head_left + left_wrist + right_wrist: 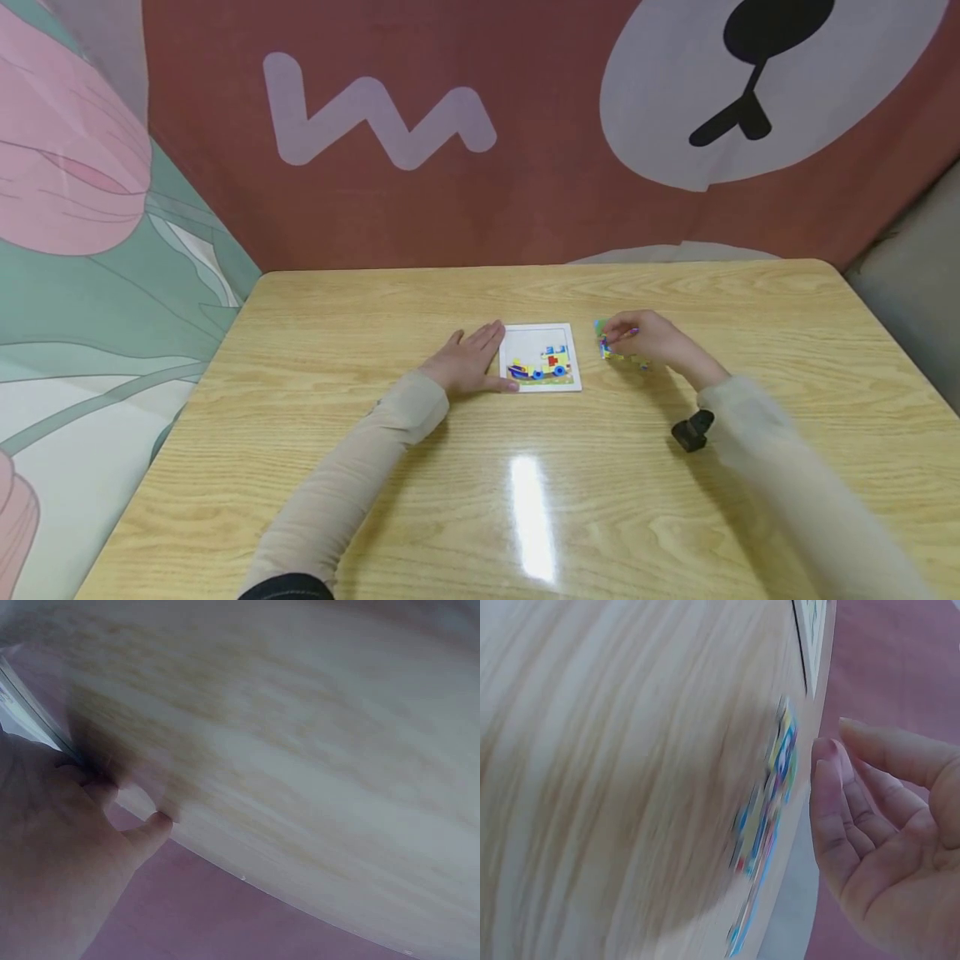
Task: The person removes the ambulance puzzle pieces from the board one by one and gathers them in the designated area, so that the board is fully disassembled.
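Observation:
A square white-framed jigsaw board [528, 342] lies flat on the table, its lower part filled with colorful pieces and its upper part bare white. My left hand [471, 360] rests at the board's left edge, fingers and thumb spread; its thumb touches the lower left corner. To the right of the board lies a small cluster of loose jigsaw pieces [604, 346]. My right hand [647, 337] hovers over these pieces. In the right wrist view the fingers bend loosely, the thumb stands apart from them, and nothing shows between them; the pieces [761, 814] look blurred below.
The wooden table [405, 517] reaches back to a reddish-brown printed cloth [420, 217]. A floral cloth [90, 317] hangs along the left side. A black device [693, 431] is on the right wrist. Light reflects off the tabletop in front of the board.

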Demonstrator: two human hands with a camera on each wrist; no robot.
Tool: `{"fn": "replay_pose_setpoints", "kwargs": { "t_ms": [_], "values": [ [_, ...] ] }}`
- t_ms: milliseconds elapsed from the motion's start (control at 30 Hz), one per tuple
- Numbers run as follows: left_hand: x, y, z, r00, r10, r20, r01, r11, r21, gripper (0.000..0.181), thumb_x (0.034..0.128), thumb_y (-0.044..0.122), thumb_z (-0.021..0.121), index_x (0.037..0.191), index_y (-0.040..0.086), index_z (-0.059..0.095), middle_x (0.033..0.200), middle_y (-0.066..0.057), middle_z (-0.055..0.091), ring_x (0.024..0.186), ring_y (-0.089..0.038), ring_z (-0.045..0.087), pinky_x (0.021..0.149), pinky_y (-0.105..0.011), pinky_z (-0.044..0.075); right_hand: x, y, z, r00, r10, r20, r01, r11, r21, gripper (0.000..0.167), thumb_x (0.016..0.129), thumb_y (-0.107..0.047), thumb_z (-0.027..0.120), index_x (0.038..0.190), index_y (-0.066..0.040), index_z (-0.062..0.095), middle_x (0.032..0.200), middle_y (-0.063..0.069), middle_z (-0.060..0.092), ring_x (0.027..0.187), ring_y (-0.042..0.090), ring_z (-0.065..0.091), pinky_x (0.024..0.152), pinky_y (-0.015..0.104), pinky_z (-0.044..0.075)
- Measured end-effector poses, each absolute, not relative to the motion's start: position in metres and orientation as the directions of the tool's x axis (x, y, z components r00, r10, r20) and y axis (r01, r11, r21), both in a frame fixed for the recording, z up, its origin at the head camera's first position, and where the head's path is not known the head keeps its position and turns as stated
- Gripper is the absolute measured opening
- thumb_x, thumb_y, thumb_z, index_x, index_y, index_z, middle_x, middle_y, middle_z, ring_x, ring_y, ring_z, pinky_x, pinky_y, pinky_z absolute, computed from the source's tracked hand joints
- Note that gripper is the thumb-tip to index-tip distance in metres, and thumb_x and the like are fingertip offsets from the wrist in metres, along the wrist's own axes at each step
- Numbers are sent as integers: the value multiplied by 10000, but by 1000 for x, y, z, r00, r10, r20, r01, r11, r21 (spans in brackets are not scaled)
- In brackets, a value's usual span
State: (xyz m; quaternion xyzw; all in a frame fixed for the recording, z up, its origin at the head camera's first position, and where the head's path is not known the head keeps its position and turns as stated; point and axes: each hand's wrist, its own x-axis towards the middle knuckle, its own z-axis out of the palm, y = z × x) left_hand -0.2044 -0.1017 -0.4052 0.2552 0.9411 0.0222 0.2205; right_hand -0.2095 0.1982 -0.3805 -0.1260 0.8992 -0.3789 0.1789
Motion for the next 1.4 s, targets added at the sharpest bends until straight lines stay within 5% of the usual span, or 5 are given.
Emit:
{"fn": "replay_pose_setpoints", "kwargs": {
  "t_ms": [400,633,967,1400],
  "values": [
    [-205,-101,-406,-774,482,-411,465,873,147,1016,859,743,399,1545,134,-38,1633,-6,-45,1513,-148,-6,1230,-486,67,-209,158,-391,-874,-434,-218,-124,633,-765,312,874,20,606,1179,85,597,1086,247,641,1021,343,633,801,313,553],
    [-205,-101,-405,-774,483,-409,460,873,160,1019,858,740,409,1546,131,-33,1633,-10,-35,1514,-153,-1,1229,-488,70,-208,145,-394,-870,-426,-249,-98,644,-758,326,877,12,597,1202,36,602,1163,223,602,921,234,647,697,237,492],
    [-204,-100,-404,-777,479,-409,456,876,158,1015,861,737,406,1546,129,-30,1633,-11,-35,1514,-156,-3,1229,-490,67,-208,137,-399,-850,-474,-229,-176,667,-724,342,839,38,613,1181,41,615,1191,223,617,697,136,476,619,240,402],
    [-204,-101,-407,-778,488,-395,468,870,151,1014,865,724,421,1547,120,-25,1634,-16,-23,1513,-153,14,1227,-488,89,-205,134,-396,-843,-488,-228,-254,733,-631,371,845,38,631,1215,26,615,1095,199,541,824,221,484,717,290,426]
  ]
}}
